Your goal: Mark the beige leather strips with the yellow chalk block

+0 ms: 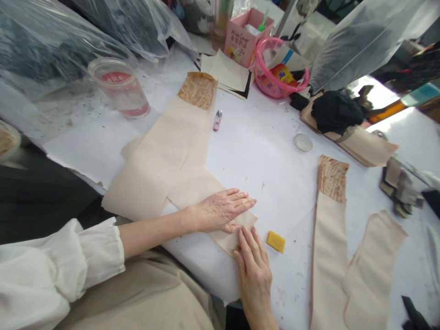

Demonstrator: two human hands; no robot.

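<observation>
Our left hand [223,211] lies flat, fingers extended, and our right hand [255,266] rests uncurled, both on one arm of the forked, pale beige sheet [161,156]. The sheet looks spread out; whether that arm is finished, we cannot tell. Right of both hands, a similar brown-ended beige piece [329,256] lies untouched.
</observation>
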